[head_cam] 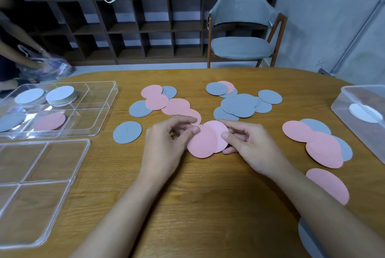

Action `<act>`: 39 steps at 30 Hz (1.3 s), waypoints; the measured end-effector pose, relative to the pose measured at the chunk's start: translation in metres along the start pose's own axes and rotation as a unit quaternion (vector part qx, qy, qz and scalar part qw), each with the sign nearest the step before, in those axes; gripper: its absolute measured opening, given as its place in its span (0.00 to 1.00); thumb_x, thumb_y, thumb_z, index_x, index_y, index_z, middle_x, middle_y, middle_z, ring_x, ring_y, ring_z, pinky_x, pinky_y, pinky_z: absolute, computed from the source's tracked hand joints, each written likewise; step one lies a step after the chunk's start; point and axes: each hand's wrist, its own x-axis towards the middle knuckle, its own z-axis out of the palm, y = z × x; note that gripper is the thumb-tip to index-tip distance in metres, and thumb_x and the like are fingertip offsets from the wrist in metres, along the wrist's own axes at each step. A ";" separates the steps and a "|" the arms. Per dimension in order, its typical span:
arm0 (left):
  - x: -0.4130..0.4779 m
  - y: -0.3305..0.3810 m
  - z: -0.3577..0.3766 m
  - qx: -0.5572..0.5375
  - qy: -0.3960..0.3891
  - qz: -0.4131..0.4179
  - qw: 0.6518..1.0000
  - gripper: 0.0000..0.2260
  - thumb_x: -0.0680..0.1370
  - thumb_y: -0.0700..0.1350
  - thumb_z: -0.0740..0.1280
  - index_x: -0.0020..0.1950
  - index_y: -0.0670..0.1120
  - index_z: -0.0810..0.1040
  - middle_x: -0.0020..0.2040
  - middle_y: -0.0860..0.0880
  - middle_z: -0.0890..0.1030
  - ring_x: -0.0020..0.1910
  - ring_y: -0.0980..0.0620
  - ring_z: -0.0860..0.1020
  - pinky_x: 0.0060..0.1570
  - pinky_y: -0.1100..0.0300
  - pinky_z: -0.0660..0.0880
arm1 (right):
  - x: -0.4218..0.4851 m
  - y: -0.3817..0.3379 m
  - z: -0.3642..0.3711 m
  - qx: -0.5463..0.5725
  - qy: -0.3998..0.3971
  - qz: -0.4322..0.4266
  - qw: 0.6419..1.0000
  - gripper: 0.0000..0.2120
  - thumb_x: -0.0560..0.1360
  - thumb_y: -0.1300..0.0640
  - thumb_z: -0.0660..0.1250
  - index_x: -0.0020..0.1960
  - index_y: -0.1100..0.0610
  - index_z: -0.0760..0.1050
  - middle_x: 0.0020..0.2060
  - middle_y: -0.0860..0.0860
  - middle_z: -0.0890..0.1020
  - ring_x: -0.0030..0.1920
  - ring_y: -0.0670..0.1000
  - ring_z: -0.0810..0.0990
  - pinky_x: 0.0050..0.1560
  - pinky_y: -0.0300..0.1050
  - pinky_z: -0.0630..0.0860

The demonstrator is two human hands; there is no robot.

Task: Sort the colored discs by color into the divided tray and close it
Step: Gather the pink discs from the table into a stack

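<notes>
The wooden table (208, 195) carries most of the work yet to be done: pink and grey discs lie scattered across its far and right side, with a mixed pink-and-grey overlap (164, 101) left of centre, a mostly grey cluster (239, 105) beyond the hands, and another mixed group (316, 143) to the right, plus a lone grey disc (127, 132) and a lone pink disc (329, 184) lying apart. At the far left stands the clear divided tray (104, 99), open and only partly filled: two back compartments hold stacks of pale discs (60, 96), one front compartment a grey disc (10, 121), the next a pink disc (50, 121). Its clear lid (62, 174) lies flat on the table just in front of it, so closing is not yet done. By this showing the sort looks to be early for the pink and grey. In the middle, the left hand (166, 147) and right hand (248, 143) together pinch two overlapping pink discs (206, 141), thumbs on top and fingers beneath the edges, apparently squaring them up for the pink compartment.
</notes>
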 end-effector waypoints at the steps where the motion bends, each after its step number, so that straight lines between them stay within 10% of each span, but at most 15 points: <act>1: 0.000 -0.001 0.003 0.002 0.004 -0.006 1.000 0.07 0.76 0.44 0.78 0.52 0.53 0.87 0.40 0.55 0.87 0.38 0.55 0.82 0.42 0.66 0.76 | 0.000 0.000 0.002 0.014 -0.014 0.004 1.000 0.19 0.82 0.61 0.67 0.71 0.52 0.77 0.54 0.48 0.86 0.48 0.51 0.88 0.55 0.55 0.84; 10: -0.002 0.001 0.013 0.077 0.004 0.039 0.996 0.05 0.75 0.50 0.78 0.50 0.51 0.89 0.41 0.58 0.86 0.41 0.58 0.82 0.44 0.66 0.75 | -0.001 -0.002 0.005 0.037 -0.062 0.000 0.997 0.18 0.83 0.63 0.64 0.71 0.55 0.76 0.61 0.46 0.83 0.55 0.47 0.86 0.47 0.43 0.85; 14: 0.010 -0.007 0.013 0.175 0.000 0.083 0.981 0.13 0.79 0.54 0.74 0.59 0.49 0.86 0.60 0.55 0.85 0.57 0.62 0.79 0.59 0.73 0.68 | 0.000 -0.002 0.000 0.014 -0.008 0.023 1.000 0.16 0.83 0.62 0.64 0.69 0.52 0.78 0.57 0.43 0.84 0.45 0.49 0.88 0.48 0.43 0.85; 18: 0.020 -0.016 0.010 0.261 -0.049 0.049 0.963 0.22 0.78 0.53 0.74 0.70 0.47 0.80 0.73 0.48 0.78 0.72 0.47 0.74 0.68 0.59 0.68 | 0.002 -0.001 -0.002 -0.018 0.025 0.035 0.999 0.16 0.84 0.58 0.63 0.70 0.50 0.78 0.60 0.41 0.82 0.39 0.50 0.89 0.57 0.52 0.83; 27: 0.019 -0.009 0.003 0.358 -0.006 0.157 0.920 0.08 0.81 0.52 0.68 0.49 0.52 0.84 0.41 0.52 0.84 0.40 0.45 0.82 0.33 0.50 0.78 | 0.003 -0.001 -0.003 -0.016 0.039 0.037 0.998 0.16 0.84 0.58 0.64 0.70 0.51 0.79 0.62 0.43 0.82 0.42 0.49 0.89 0.55 0.54 0.84; 34: 0.011 0.003 -0.004 -0.004 0.035 0.000 0.999 0.07 0.81 0.45 0.70 0.46 0.49 0.87 0.40 0.52 0.86 0.41 0.50 0.81 0.44 0.55 0.77 | 0.002 -0.002 -0.001 0.002 0.043 0.029 0.999 0.16 0.83 0.60 0.64 0.69 0.50 0.79 0.60 0.38 0.82 0.46 0.46 0.88 0.51 0.54 0.86; 39: 0.008 0.001 0.011 -0.020 -0.025 -0.058 0.998 0.07 0.81 0.46 0.72 0.46 0.50 0.88 0.31 0.52 0.83 0.29 0.57 0.77 0.37 0.62 0.76 | 0.003 -0.004 0.000 0.026 0.010 0.024 0.999 0.17 0.84 0.61 0.63 0.71 0.52 0.78 0.65 0.42 0.80 0.48 0.48 0.88 0.53 0.55 0.85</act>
